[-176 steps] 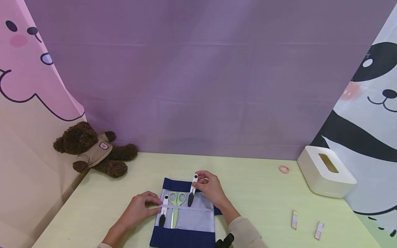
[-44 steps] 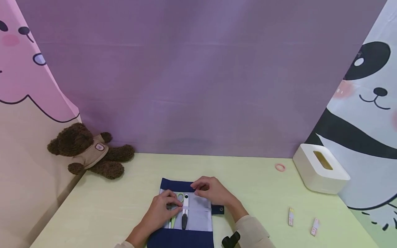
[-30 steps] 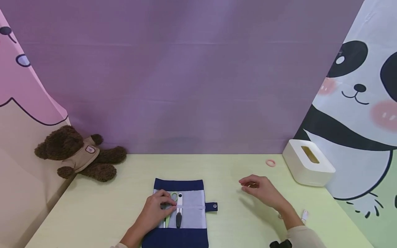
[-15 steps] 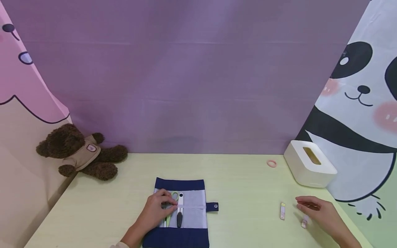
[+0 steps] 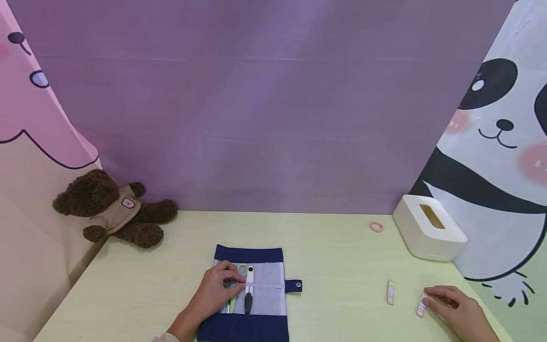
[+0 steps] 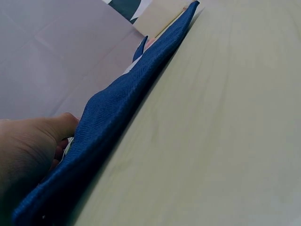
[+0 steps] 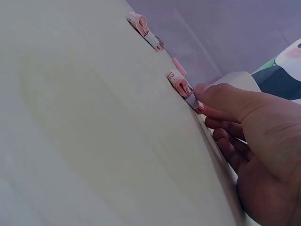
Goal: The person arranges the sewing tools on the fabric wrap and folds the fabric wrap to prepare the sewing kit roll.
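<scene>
- As we read the head and right wrist views, the right hand (image 5: 463, 311) pinches a folded tape measure (image 5: 420, 309) between thumb and index finger, at the table (image 5: 333, 266).
- The left hand (image 5: 215, 289), we note, pinches a pale strap (image 5: 269, 286) on an open navy case (image 5: 243, 327), its fingertips nearly together.
- Beside those fingertips we find a white-and-black tool (image 5: 248, 303) and green scissors (image 5: 232, 305), the latter partly hidden.
- A second tape measure (image 5: 391, 293) lies near the first, on its left.
- Farther back we record a pink ring (image 5: 377, 231), a white box (image 5: 423, 237) and a brown bear (image 5: 104, 211).
</scene>
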### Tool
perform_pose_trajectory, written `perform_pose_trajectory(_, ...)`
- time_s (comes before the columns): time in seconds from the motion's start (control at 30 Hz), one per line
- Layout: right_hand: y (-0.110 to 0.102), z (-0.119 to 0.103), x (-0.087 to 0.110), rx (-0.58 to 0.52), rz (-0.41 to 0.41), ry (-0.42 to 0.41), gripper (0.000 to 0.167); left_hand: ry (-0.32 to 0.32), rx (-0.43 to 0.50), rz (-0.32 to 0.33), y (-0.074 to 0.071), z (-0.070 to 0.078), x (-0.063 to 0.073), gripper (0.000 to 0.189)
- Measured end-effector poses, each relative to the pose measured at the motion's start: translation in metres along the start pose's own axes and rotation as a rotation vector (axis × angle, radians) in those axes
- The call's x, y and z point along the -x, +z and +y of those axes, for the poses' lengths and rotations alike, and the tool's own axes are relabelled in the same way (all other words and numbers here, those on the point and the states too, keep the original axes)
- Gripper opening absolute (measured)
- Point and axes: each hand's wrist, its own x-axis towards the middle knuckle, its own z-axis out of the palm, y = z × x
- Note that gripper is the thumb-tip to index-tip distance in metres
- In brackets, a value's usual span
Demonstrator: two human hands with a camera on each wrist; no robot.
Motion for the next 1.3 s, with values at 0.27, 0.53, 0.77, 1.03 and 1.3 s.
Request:
perform_pose_trajectory(0.27,-0.001,-0.003,-0.001,0.033,-0.016,-0.012,0.043,-0.008,0.0,-0.009,-0.001,0.002,0.0,0.008)
perform_pose_trajectory(0.53,-0.002,-0.011,0.0,-0.059,-0.026,0.064,0.041,-0.001,0.033,-0.002,-0.001,0.0,0.0,0.009)
perform_pose_trajectory(0.77,-0.009,-0.03,-0.007,-0.199,-0.001,0.033,0.043,0.007,0.038,0.0,-0.001,-0.001,0.0,0.009)
perform_pose_trajectory(1.03,0.001,-0.087,-0.024,-0.476,-0.001,-0.197,0.033,-0.001,0.046,-0.053,-0.006,0.0,-0.001,0.007)
perform_pose_trajectory(1.3,0.042,-0.169,-0.054,-0.727,-0.092,-0.329,0.024,0.054,0.113,-0.075,-0.007,0.012,-0.005,0.007)
